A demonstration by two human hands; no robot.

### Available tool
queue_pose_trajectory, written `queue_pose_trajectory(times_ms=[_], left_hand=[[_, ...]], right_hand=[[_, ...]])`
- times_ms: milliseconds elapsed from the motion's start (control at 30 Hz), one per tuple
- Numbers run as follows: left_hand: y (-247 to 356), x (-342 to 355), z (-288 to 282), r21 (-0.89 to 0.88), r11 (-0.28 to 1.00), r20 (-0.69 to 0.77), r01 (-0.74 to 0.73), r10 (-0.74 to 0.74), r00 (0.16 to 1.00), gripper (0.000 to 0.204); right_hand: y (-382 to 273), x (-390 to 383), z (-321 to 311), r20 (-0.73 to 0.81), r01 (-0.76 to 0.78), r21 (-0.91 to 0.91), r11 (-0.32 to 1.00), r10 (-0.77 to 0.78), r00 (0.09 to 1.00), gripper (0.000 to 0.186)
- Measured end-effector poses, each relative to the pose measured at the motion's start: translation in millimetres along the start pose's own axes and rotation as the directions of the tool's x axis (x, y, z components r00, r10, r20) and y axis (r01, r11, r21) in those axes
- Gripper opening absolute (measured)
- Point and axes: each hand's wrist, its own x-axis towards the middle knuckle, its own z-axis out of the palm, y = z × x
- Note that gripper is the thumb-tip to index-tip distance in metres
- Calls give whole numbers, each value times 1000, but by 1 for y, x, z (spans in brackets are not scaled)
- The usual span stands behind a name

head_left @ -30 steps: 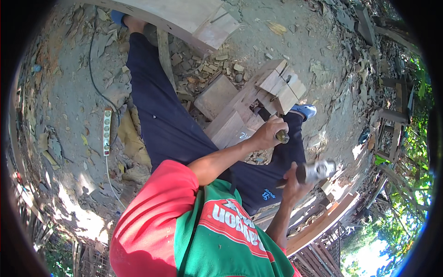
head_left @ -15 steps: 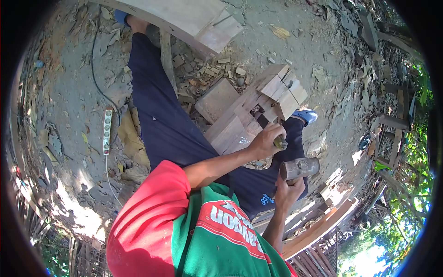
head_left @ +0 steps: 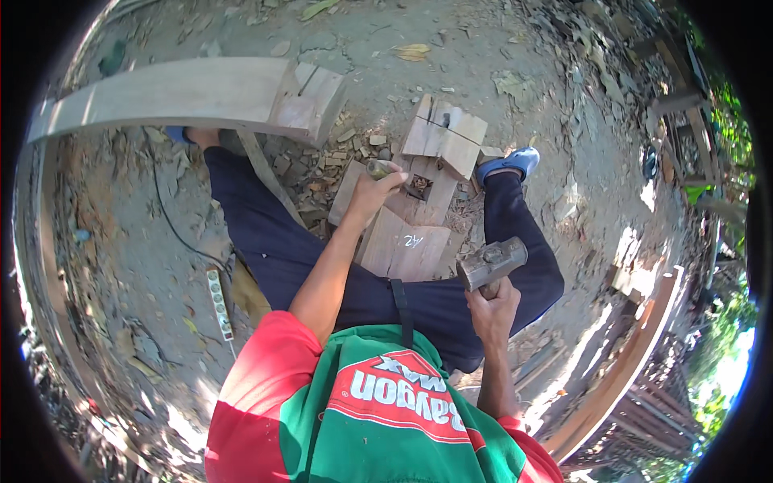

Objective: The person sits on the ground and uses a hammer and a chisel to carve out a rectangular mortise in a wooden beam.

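Observation:
A wooden beam with a squared mortise hole lies between my legs, its notched end pointing away from me. My left hand is closed around a chisel just left of the hole. Its worn handle end shows above the fist; the blade is hidden from view. Off to the right, over my thigh, my right hand grips the short handle of a hammer. The heavy, dark metal hammer head is raised, apart from both chisel and beam.
A second notched timber crosses the far left above my foot. Wood offcuts and chips litter the dirt beside the beam. At left lies a white power strip with a cord; a long plank rests at the right.
My left hand has drawn the chisel from over the hole to its left side. The hammer stays in my right hand, its head now tilted differently. The whole view has shifted.

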Motion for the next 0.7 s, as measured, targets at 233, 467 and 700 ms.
queue_pose_trajectory(times_ms=[233, 467, 700], left_hand=[[-3, -25, 23, 20, 958, -176, -285, 284, 943, 20], [-9, -29, 54, -9, 937, -297, -348, 330, 896, 18], [-5, -27, 51, -59, 949, -344, -310, 272, 899, 20]], right_hand=[[21, -5, -15, -59, -18, 123, 992, 26, 998, 12], [48, -10, -20, -48, -68, 113, 991, 74, 996, 14], [48, -7, -18, 7, -89, 72, 993, 89, 996, 13]])
